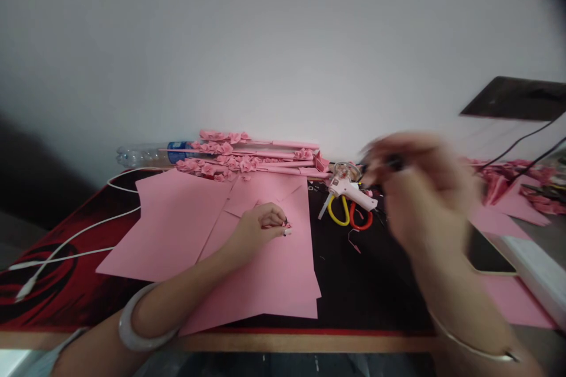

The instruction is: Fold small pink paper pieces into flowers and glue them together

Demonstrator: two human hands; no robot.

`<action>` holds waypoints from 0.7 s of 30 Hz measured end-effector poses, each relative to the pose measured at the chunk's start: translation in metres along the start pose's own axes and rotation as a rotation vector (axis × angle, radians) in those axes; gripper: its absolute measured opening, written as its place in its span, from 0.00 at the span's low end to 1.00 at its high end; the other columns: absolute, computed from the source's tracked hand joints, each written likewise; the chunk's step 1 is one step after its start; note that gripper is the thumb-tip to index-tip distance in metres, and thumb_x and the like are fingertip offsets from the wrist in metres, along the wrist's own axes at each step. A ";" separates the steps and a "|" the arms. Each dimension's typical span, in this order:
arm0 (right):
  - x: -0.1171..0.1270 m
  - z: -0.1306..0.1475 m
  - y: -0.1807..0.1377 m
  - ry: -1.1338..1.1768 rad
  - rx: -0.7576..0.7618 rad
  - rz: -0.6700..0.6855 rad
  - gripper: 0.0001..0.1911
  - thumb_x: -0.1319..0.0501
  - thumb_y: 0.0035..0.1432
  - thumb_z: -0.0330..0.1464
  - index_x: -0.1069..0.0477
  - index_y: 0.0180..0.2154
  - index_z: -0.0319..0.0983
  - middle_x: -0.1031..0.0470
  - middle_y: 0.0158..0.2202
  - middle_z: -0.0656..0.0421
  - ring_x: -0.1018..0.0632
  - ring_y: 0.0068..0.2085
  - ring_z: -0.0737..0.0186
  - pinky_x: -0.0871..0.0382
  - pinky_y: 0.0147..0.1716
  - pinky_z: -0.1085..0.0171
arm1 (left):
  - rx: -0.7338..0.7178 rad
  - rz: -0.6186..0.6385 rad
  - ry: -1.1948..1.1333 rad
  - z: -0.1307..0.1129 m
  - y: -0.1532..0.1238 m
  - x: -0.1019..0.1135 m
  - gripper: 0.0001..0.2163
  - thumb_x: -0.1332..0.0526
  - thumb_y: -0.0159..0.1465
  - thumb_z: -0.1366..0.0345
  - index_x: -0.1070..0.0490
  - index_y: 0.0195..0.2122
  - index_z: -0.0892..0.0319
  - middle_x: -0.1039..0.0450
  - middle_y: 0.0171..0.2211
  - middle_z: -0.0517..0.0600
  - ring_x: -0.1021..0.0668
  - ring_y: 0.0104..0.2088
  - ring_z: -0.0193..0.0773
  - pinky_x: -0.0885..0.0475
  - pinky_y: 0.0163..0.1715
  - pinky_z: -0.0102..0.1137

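My left hand [259,227] is closed in a pinch on a small folded pink paper piece [288,225], just above pink paper sheets [260,283]. Fingertips hide part of the piece. My right hand [420,188] is raised at the right and smeared by motion. Something dark shows at its fingers, but I cannot make out whether they hold anything. Just left of it lie a pale pink glue gun [354,193] and scissors with a yellow and a red handle loop [361,221]. A small pink scrap [355,245] lies below them on the black mat [354,288].
Pink paper flowers on rolled stems [247,159] lie along the wall beside a clear plastic bottle [144,156]. White cables [79,232] cross the mat at left. At right are a phone [489,253], a white box [533,274] and more pink paper pieces [499,182].
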State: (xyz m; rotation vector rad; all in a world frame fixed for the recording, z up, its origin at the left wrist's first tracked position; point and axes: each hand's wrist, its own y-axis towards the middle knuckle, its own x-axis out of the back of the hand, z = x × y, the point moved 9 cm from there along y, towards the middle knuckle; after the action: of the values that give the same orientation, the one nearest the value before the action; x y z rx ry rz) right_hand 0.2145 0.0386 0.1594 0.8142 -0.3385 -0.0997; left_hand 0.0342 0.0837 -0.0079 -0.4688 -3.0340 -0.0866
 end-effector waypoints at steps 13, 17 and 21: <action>-0.100 -0.073 -0.077 -0.110 -0.162 0.581 0.12 0.44 0.56 0.27 0.35 0.44 0.37 0.32 0.32 0.58 0.32 0.29 0.68 0.36 0.28 0.68 | 0.013 0.040 0.000 0.002 0.000 -0.001 0.06 0.36 0.51 0.72 0.33 0.29 0.60 0.28 0.26 0.45 0.25 0.31 0.34 0.31 0.34 0.29; -0.103 -0.076 -0.079 -0.081 -0.189 0.582 0.12 0.44 0.56 0.26 0.35 0.44 0.38 0.30 0.35 0.58 0.30 0.30 0.68 0.36 0.29 0.68 | 0.017 0.023 0.022 0.003 0.000 0.001 0.06 0.36 0.51 0.73 0.33 0.29 0.60 0.28 0.27 0.45 0.25 0.32 0.34 0.31 0.35 0.29; -0.104 -0.079 -0.080 -0.078 -0.189 0.577 0.13 0.45 0.55 0.23 0.34 0.43 0.39 0.29 0.37 0.57 0.29 0.32 0.67 0.35 0.31 0.68 | 0.016 0.025 0.021 0.002 0.000 0.001 0.07 0.35 0.51 0.72 0.33 0.29 0.60 0.28 0.27 0.45 0.25 0.32 0.34 0.31 0.35 0.29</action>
State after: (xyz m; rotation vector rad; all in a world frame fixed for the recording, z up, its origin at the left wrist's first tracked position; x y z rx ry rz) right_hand 0.1463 0.0613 0.0247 0.5025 -0.6165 0.3724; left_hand 0.0335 0.0837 -0.0097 -0.5009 -3.0049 -0.0659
